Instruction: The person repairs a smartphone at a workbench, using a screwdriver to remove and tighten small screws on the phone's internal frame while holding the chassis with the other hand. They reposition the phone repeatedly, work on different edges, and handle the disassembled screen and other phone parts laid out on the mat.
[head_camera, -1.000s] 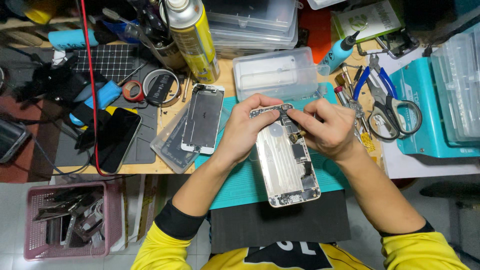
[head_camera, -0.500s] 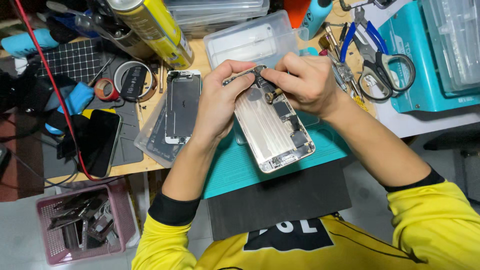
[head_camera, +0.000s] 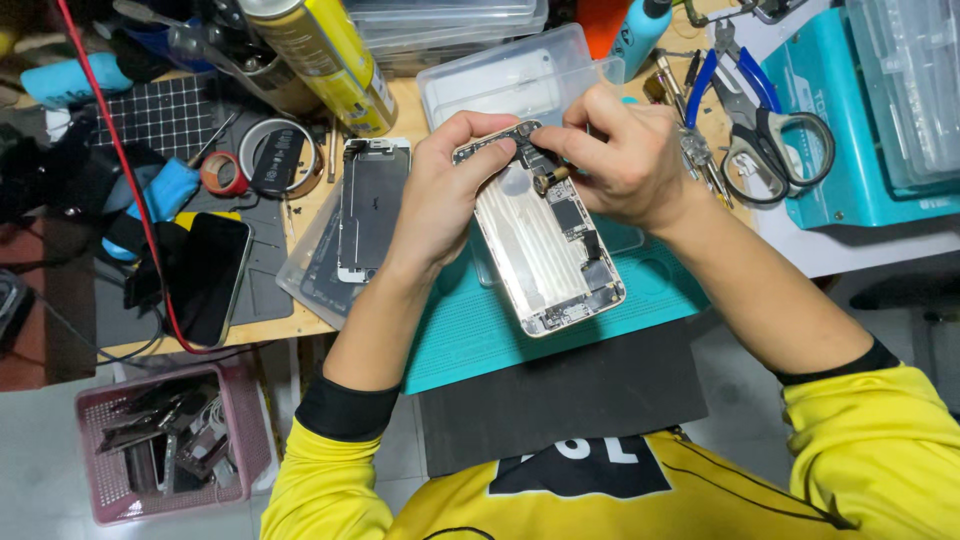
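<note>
Cluttered with tools, the wooden tabletop (head_camera: 300, 318) carries a teal work mat (head_camera: 480, 335) near its front edge. Over that mat an opened phone housing (head_camera: 545, 245) is held with its insides facing up; its long axis runs on a diagonal, the top end pointing away and to the left, the bottom end toward the person and to the right. The left hand (head_camera: 440, 195) is curled around the housing's upper left edge, gripping it. The right hand (head_camera: 620, 155) is closed narrow, fingertips pinched on a small part at the housing's upper end. Left of the hands lies a detached phone screen (head_camera: 370, 205), farther left a dark phone (head_camera: 205, 275). Scissors (head_camera: 775, 150) lie to the right, and a pink basket (head_camera: 170, 440) sits below the tabletop
</note>
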